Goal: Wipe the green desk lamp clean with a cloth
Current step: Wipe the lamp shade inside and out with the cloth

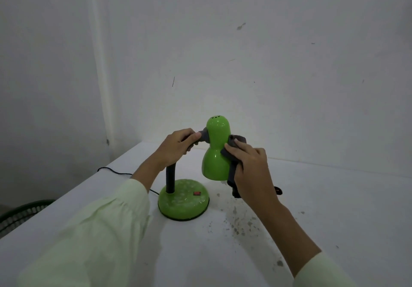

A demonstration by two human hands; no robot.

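Observation:
The green desk lamp stands on the white table, its shade (215, 153) pointing down and its round base (184, 199) dusty with a red switch (196, 193). My left hand (178, 146) grips the black flexible neck (170, 179) just behind the shade. My right hand (252, 170) presses a dark grey cloth (233, 175) against the shade's right side. Part of the cloth hangs below my palm.
The white table (334, 220) carries grey dust specks (238, 222) right of the base. A black cord (113, 170) runs off the left edge. A small dark object (278, 190) lies behind my right wrist. A fan grille (20, 215) sits low left. Walls are close behind.

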